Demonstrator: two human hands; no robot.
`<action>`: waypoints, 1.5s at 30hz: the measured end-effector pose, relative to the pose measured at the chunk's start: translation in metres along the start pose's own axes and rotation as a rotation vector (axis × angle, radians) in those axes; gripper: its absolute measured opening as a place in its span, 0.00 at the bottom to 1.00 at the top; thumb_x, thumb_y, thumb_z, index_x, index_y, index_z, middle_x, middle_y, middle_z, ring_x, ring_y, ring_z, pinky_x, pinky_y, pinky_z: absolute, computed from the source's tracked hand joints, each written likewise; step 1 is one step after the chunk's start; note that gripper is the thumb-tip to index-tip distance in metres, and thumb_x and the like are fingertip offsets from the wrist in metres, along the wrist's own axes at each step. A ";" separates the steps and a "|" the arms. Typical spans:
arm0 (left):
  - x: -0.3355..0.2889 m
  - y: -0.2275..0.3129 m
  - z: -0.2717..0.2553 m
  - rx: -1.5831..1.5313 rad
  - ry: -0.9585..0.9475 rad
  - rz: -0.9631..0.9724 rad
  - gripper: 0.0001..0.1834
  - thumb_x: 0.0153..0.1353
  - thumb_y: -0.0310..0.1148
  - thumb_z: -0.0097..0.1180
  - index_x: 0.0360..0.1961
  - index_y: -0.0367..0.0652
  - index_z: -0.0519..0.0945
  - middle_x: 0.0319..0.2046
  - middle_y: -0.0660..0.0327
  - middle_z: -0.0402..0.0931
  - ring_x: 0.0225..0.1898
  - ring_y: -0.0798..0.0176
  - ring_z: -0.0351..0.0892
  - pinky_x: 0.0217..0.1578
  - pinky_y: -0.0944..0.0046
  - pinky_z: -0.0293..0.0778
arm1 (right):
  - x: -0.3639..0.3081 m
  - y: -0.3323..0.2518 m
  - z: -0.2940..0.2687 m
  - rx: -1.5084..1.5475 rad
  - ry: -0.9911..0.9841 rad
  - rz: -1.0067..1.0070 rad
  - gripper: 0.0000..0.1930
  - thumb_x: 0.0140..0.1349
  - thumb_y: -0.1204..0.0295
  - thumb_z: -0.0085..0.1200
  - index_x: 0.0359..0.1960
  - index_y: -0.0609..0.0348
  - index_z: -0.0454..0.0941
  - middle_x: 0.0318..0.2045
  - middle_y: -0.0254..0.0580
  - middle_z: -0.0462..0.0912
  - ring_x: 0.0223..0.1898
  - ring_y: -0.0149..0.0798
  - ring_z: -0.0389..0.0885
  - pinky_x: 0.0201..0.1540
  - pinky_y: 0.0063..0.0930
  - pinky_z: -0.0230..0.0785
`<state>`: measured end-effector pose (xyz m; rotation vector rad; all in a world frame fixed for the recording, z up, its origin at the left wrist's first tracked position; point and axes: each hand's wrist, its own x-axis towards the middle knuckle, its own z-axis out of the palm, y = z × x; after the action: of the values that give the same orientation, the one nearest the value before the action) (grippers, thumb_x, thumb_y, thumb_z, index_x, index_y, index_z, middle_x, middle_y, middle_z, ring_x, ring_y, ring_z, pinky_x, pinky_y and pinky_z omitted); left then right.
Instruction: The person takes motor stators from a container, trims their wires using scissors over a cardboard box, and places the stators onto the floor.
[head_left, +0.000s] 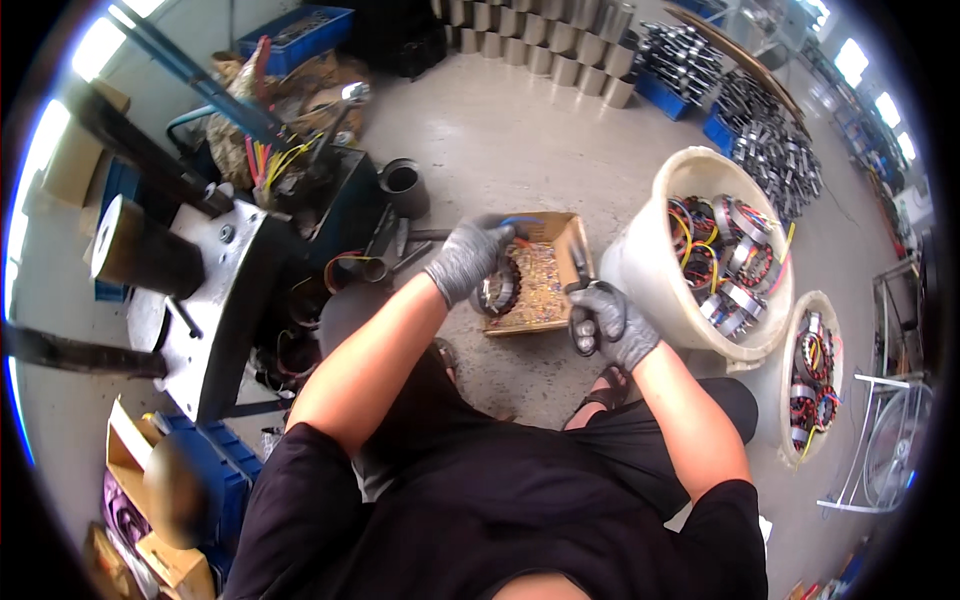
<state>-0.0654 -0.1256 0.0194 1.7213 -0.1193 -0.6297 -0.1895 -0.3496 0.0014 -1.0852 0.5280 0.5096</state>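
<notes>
Both of my hands wear grey gloves. In my left hand (470,262) is a motor stator (498,292), a ring with a dark wound inside, with its blue and red lead wires up near my fingers. My right hand (612,325) is closed round a pair of hand cutters (577,262), whose blurred jaws point away from me. Below and between the hands stands an open cardboard box (495,327) on the floor, its bottom covered with small coloured wire scraps. The cutters are apart from the wires.
Right of the box, a large white tub (640,245) holds several wired stators; a smaller white tub (785,400) stands behind it. At left is a metal press (215,290) with dark posts. Beyond the box sit a dark metal cylinder (404,190) and rows of metal sleeves (565,70).
</notes>
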 end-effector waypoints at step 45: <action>-0.135 -0.325 -0.223 0.191 0.115 -0.400 0.13 0.67 0.34 0.52 0.46 0.39 0.81 0.26 0.60 0.79 0.23 0.67 0.77 0.25 0.63 0.75 | -0.040 -0.045 -0.012 -0.100 -0.009 -0.353 0.21 0.64 0.62 0.58 0.56 0.52 0.71 0.28 0.33 0.75 0.22 0.29 0.72 0.20 0.23 0.65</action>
<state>-0.1580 0.2085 -0.2118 1.9814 0.2602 -0.8296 -0.1941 -0.3825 0.0535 -1.2403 0.2955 0.2328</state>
